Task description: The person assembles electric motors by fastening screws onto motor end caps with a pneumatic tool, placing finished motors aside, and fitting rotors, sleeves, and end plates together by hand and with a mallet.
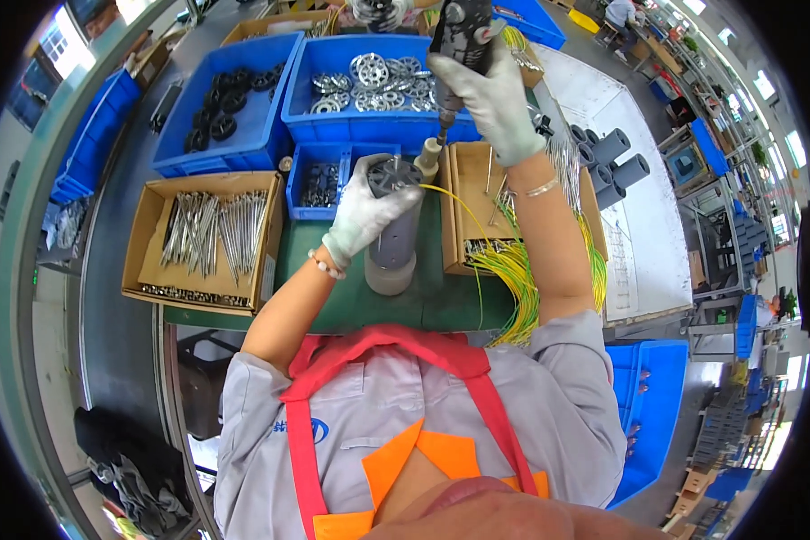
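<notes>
My gloved left hand is wrapped round the top of a grey cylinder, beside its dark slotted end cap. The cylinder stands upright in a pale round holder. A thin yellow-green wire trails from near the cap to the right. My gloved right hand is closed on a black power screwdriver, held upright with its bit down. The bit's tip is at the top of a small beige post, just right of the cap; whether it touches, I cannot tell.
Left stands a cardboard box of metal rods; right, another box beside yellow-green wires. Blue bins hold black parts, silver discs and small hardware. Grey tubes lie farther right. Another person's gloved hands are at the far edge.
</notes>
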`<state>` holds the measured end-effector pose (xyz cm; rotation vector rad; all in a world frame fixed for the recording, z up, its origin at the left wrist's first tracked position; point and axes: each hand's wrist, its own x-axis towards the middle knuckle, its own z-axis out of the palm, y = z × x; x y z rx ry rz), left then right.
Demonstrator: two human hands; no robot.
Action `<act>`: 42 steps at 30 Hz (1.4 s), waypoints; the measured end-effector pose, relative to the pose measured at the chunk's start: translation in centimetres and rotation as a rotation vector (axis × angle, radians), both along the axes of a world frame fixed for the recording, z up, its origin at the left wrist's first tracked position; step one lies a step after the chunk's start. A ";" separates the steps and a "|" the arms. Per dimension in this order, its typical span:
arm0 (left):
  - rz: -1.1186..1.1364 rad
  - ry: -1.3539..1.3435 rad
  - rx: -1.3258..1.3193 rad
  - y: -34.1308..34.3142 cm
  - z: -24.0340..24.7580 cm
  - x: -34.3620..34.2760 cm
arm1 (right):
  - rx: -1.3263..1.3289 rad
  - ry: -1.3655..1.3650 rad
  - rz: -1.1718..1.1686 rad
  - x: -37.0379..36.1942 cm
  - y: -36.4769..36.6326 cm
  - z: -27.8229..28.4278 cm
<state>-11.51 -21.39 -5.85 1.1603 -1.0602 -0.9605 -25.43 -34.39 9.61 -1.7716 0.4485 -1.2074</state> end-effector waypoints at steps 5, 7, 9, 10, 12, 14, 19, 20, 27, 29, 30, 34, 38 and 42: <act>0.060 0.002 -0.044 -2.1 -0.7 1.2 | -0.082 0.057 -0.132 0.1 -2.6 -2.0; 0.068 0.053 -0.002 -1.5 0.0 0.9 | -0.037 -0.072 -0.099 0.4 -2.2 -2.2; 0.055 0.097 -0.020 -1.2 0.1 0.8 | -0.073 -0.094 -0.147 0.9 -2.4 -2.5; 0.043 0.028 0.000 -1.1 0.2 0.9 | -0.117 -0.191 -0.175 1.4 -2.2 -2.7; 0.032 -0.041 0.024 -1.1 -0.1 1.2 | -0.153 -0.300 -0.207 2.4 -1.0 -2.0; 0.013 -0.020 -0.019 -1.0 -0.5 1.2 | -0.189 -0.314 -0.215 3.1 -1.2 -2.5; 0.006 -0.035 0.005 -0.9 -0.1 1.2 | -0.229 -0.318 -0.228 3.1 -0.8 -2.9; 0.001 -0.024 0.012 -0.9 -0.1 1.2 | -0.226 -0.316 -0.224 3.0 -0.7 -2.9; 0.054 -0.032 -0.031 -0.7 -0.3 1.0 | -0.188 -0.253 -0.198 2.6 -0.3 -3.1; 0.034 -0.003 -0.029 -0.6 -0.1 0.9 | -0.176 -0.263 -0.183 2.7 -0.2 -3.0; 0.039 -0.002 -0.027 -0.5 0.0 0.7 | -0.202 -0.264 -0.203 2.8 0.1 -2.5; 0.039 -0.044 -0.037 0.4 0.0 0.1 | -0.043 -0.101 0.016 3.0 0.4 -2.4; 0.041 -0.239 -0.097 3.0 -0.3 -0.6 | -0.063 0.063 0.008 3.6 0.6 -2.4; -0.015 -0.314 -0.236 6.2 -0.7 -1.6 | 0.057 -0.039 0.129 3.7 0.8 -3.1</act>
